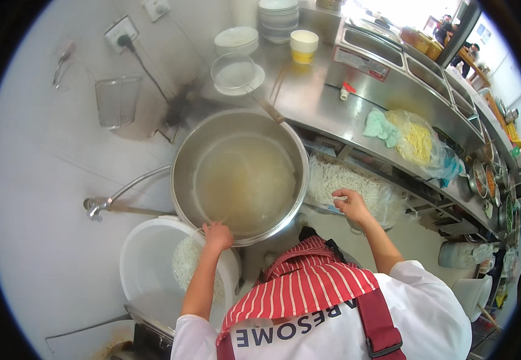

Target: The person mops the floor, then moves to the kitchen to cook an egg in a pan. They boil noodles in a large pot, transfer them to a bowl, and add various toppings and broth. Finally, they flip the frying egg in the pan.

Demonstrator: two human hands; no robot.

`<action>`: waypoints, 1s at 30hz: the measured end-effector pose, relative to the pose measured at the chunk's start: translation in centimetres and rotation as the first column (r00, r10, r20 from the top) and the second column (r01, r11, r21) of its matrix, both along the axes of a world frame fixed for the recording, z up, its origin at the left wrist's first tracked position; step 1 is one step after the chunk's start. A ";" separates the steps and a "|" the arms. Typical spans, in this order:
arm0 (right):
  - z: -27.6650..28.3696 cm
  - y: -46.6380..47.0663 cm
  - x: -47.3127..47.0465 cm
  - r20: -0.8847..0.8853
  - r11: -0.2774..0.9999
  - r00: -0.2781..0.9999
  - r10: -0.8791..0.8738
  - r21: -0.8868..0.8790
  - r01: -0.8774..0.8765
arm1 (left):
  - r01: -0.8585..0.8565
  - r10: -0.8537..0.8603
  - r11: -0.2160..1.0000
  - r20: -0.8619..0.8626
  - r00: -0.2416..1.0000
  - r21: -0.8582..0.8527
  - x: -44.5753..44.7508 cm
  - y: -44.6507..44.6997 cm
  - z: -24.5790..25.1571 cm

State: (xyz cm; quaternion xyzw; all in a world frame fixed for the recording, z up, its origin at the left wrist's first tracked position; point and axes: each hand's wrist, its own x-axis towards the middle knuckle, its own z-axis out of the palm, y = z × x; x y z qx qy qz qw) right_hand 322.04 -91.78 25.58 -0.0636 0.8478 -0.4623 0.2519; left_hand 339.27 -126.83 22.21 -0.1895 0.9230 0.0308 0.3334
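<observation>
A large round steel pot [247,180] with cloudy yellowish liquid stands in front of me. My left hand [218,235] is at the pot's near-left rim, its fingers close to a thin pale strand; whether it grips anything is unclear. Below that hand, a strainer basket with pale noodles [188,261] sits inside a white plastic tub [129,252]. My right hand [348,202] hovers over thick white noodles [341,180] in a plastic-lined tray, fingers curled around a small white piece, seemingly a noodle. A mesh strainer [233,72] with a wooden handle rests from a white plate to the pot's far rim.
A steel counter [305,94] bears stacked plates [279,20], paper bowls [304,45], chopsticks [278,85], a green cloth [381,127] and bagged yellow noodles [415,139]. A faucet [98,209] with a metal hose juts from the left wall. People are far off at upper right.
</observation>
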 end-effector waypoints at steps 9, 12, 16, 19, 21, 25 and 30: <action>0.7 2.9 -16.0 -0.589 0.952 0.805 0.068 0.281 0.125 | -0.130 0.119 0.952 -0.057 0.991 -0.277 -2.2 -1.1 0.7; 2.8 3.4 -21.8 -0.678 0.948 0.731 0.076 0.277 0.159 | -0.351 0.302 0.929 -0.316 0.900 -0.114 -3.0 0.6 2.6; 4.1 -3.1 -27.9 -0.728 0.971 0.643 0.237 0.161 -0.176 | -0.523 0.472 0.845 -0.609 0.638 0.107 -4.4 3.8 4.7; 5.2 -10.1 -33.4 -0.848 0.935 0.466 0.253 0.090 -0.344 | -0.591 0.546 0.786 -0.654 0.524 0.182 -5.6 6.8 5.4; 6.4 -14.8 -37.8 -0.848 0.952 0.466 0.252 0.130 -0.278 | -0.581 0.550 0.781 -0.690 0.471 0.227 -5.9 8.9 5.8; 9.4 -22.5 -46.2 -0.870 0.981 0.461 0.176 0.118 -0.151 | -0.605 0.572 0.751 -0.718 0.396 0.265 -5.1 11.6 6.8; 12.3 -29.7 -56.0 -0.917 0.966 0.311 0.249 0.259 -0.010 | -0.730 0.701 0.565 -0.690 0.180 0.385 -4.0 13.8 7.8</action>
